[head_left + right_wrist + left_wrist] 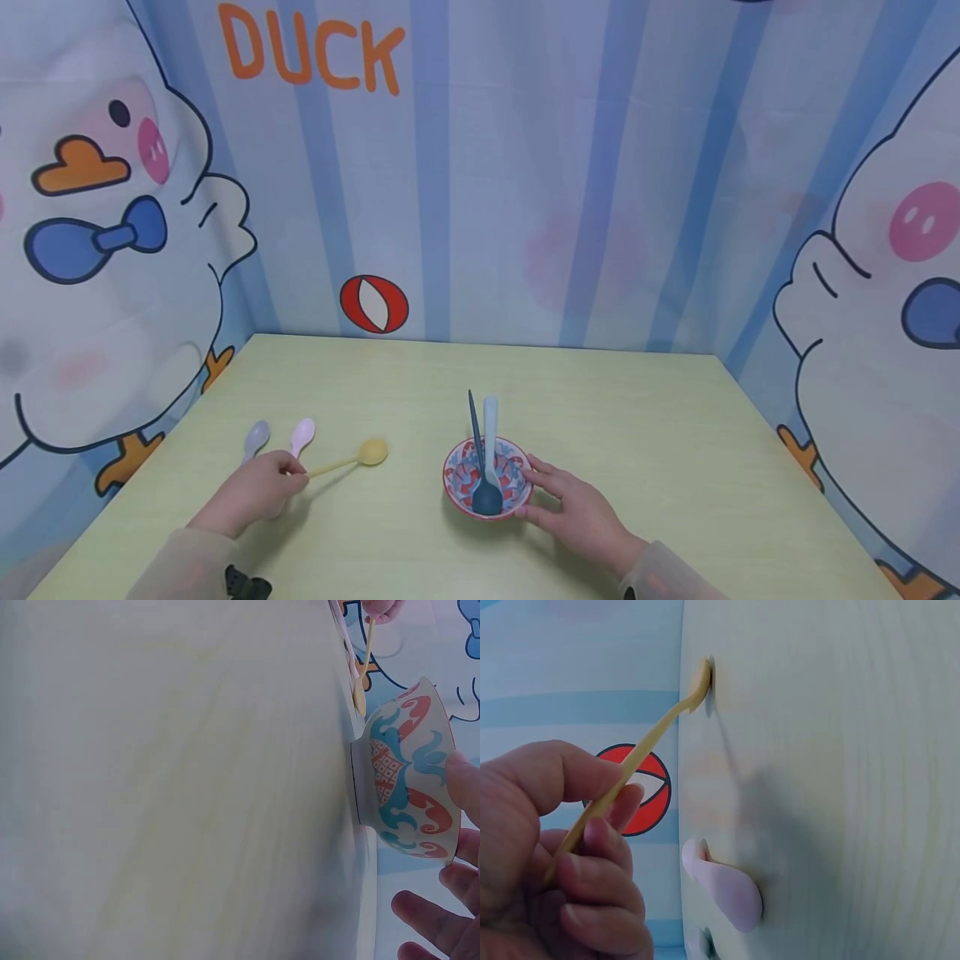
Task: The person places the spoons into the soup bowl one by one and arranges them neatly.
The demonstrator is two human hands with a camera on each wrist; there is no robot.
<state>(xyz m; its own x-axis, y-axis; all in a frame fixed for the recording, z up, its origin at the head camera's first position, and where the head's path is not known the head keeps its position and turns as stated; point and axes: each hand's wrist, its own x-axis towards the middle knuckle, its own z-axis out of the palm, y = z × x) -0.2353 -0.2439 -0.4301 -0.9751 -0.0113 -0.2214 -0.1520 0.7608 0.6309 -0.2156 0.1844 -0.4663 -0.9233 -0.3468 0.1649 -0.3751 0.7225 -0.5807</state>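
Yellow spoon [372, 452] is being pinched by its handle in your left hand [258, 486], near the pink spoon [303, 432] and purple spoon [258, 434]; well apart, your right hand [579, 510] is holding the patterned bowl [405, 772] by its rim, where 2 utensils [487, 500] are leaning.

Ylw spoon [372, 452], tilted, ptrnd bowl [409, 776], upright

A pale yellow table [637, 417] with faint wood grain bears an upright, patterned bowl [453, 480] with a red rim. To its left lie a grey-lilac spoon [257, 435] and a pink spoon [303, 433].
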